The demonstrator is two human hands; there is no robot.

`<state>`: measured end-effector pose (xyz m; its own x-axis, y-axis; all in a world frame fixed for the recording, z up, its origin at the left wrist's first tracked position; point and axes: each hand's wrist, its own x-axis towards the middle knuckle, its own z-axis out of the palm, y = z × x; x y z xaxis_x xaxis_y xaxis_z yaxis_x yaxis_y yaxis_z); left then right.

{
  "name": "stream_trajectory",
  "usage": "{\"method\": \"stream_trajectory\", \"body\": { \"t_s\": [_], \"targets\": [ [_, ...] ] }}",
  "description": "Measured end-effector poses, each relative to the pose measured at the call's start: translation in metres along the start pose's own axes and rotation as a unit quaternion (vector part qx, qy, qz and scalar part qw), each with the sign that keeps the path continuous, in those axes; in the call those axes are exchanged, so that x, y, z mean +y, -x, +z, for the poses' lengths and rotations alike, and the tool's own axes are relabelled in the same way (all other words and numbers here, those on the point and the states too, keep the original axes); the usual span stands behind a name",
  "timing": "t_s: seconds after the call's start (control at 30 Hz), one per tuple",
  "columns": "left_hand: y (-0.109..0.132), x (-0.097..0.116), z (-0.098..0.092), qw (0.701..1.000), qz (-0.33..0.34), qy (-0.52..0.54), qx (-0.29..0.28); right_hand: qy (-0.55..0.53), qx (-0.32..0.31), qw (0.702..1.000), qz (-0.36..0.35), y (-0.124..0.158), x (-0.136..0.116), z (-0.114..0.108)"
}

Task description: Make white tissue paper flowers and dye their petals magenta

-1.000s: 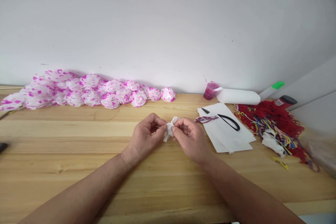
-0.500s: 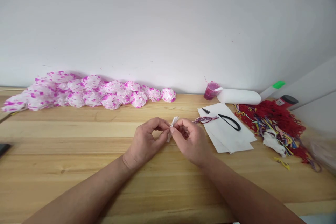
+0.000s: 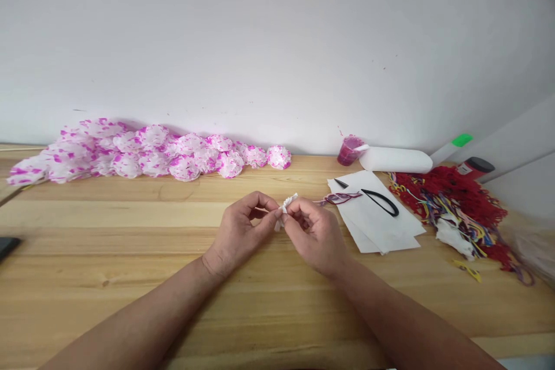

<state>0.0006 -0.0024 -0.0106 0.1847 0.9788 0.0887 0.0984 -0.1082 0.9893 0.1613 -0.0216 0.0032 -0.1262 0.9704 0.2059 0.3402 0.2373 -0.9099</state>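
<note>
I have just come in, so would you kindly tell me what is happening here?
A person's left hand and right hand together pinch a small, gathered white piece over the wooden table. White-and-pink puffs line the wall; white sheets lie to the right, near tangled red strands.

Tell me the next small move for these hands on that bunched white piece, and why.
Probably a firmer pinch by the right hand at the middle of the white piece: it looks bunched there, its ends jut out above and below, and the left hand reaches the same spot, so it might help steady it.
</note>
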Motion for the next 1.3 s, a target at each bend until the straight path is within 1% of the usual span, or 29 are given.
{"method": "stream_trajectory", "body": {
  "t_s": [0.07, 0.13, 0.27, 0.33, 0.37, 0.47, 0.57, 0.67, 0.8, 0.87, 0.97, 1.03, 1.1, 1.23, 1.3],
  "targets": [
    [-0.0005, -0.0011, 0.0002, 1.000, 0.008, 0.000, 0.016, 0.012, 0.002, 1.000, -0.003, 0.0005, -0.0001, -0.0001],
    [-0.0003, -0.0010, 0.0004, 0.999, 0.031, -0.009, 0.025, 0.024, 0.011, 1.000, -0.009, 0.0010, -0.0003, -0.0006],
    [0.0020, -0.0011, 0.0003, 0.991, 0.106, -0.079, 0.014, 0.030, 0.014, 0.999, -0.015, 0.0013, 0.0000, -0.0021],
    [0.0024, -0.0033, 0.0001, 0.989, 0.117, -0.085, 0.011, 0.020, 0.016, 1.000, -0.012, 0.0008, 0.0011, -0.0023],
    [0.0021, -0.0049, 0.0001, 0.991, 0.110, -0.072, 0.012, 0.008, 0.017, 1.000, -0.010, 0.0004, 0.0018, -0.0022],
    [0.0006, -0.0085, 0.0000, 0.998, 0.061, -0.007, 0.007, -0.035, 0.013, 0.999, -0.009, -0.0005, 0.0033, -0.0014],
    [-0.0005, -0.0070, 0.0001, 0.999, 0.016, 0.030, -0.010, -0.034, 0.012, 0.999, -0.020, -0.0002, 0.0031, -0.0005],
    [-0.0008, -0.0029, 0.0003, 1.000, 0.003, 0.026, -0.016, 0.001, 0.011, 0.999, -0.043, 0.0015, 0.0029, 0.0004],
    [-0.0015, -0.0013, 0.0005, 1.000, 0.004, -0.001, 0.012, 0.033, 0.014, 0.998, -0.053, 0.0030, 0.0031, 0.0015],
    [-0.0014, -0.0023, 0.0003, 0.999, 0.027, -0.019, 0.022, 0.028, 0.016, 0.999, -0.039, 0.0026, 0.0025, 0.0014],
    [0.0000, -0.0041, 0.0000, 0.992, 0.103, -0.072, 0.015, 0.012, 0.011, 1.000, -0.023, 0.0009, 0.0010, -0.0001],
    [0.0010, -0.0051, 0.0000, 0.986, 0.137, -0.099, 0.007, 0.012, 0.012, 1.000, -0.023, -0.0001, 0.0004, -0.0014],
    [0.0010, -0.0058, 0.0002, 0.988, 0.125, -0.087, 0.007, 0.009, 0.019, 0.999, -0.024, -0.0005, 0.0002, -0.0023],
    [-0.0012, -0.0047, -0.0001, 0.999, 0.031, 0.005, 0.000, -0.017, 0.021, 1.000, -0.015, -0.0003, -0.0002, -0.0022],
    [-0.0016, -0.0024, -0.0005, 1.000, 0.009, 0.023, -0.012, -0.009, 0.023, 0.999, -0.022, 0.0001, -0.0003, -0.0015]
  ]
}}
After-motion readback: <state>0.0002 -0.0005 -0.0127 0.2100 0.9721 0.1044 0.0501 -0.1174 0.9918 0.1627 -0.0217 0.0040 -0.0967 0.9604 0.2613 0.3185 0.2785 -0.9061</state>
